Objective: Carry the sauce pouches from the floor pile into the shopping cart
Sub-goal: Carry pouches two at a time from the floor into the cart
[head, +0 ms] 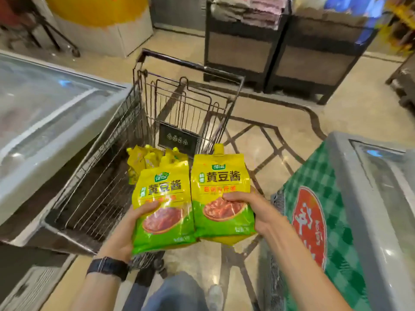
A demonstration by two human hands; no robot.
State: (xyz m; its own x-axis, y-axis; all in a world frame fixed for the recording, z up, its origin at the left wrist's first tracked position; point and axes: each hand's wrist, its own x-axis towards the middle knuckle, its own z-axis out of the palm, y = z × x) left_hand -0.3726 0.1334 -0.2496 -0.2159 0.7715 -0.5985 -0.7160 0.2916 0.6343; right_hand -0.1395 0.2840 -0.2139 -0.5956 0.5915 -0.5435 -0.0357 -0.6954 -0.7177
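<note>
Yellow-and-green left pouch (161,198) and right pouch (221,191) are held upright, side by side, at the 6 o'clock end of the wire shopping cart (107,153). The left grip (125,234) curls round the left pouch's lower edge, thumb on its face; the right grip (258,212) pinches the right pouch likewise. Loose pouches (146,160) lie inside the cart, just beyond the held pair at 12 o'clock.

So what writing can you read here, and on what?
"黄豆酱": right pouch, large and clear.
"黄豆酱": left pouch, slightly blurred.
Green logos and red lines on both pouches: too blurred.
Red oval on the green checked box: white characters, unreadable.
Cart's black plate: round icons, no legible words.
</note>
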